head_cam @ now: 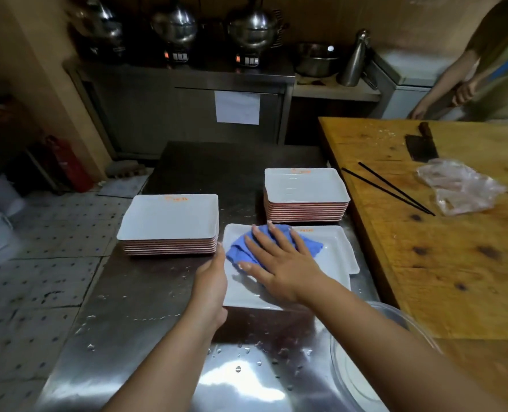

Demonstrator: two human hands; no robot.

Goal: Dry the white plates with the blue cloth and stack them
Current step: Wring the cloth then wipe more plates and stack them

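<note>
A white rectangular plate (333,263) lies on the wet steel counter (145,310) in front of me, seemingly on top of another plate whose corner shows at its right. My right hand (279,263) presses the crumpled blue cloth (241,248) flat onto the plate with its fingers spread. My left hand (212,278) holds the plate's left edge. A stack of white plates (169,221) stands to the left, just behind my left hand. A second, taller stack (305,188) stands behind the plate.
A wooden chopping table (455,278) runs along the right, carrying black chopsticks (386,187), a cleaver (421,145) and a clear plastic bag (459,185). Another person (485,69) stands at the far right. A clear basin rim (395,322) shows at lower right.
</note>
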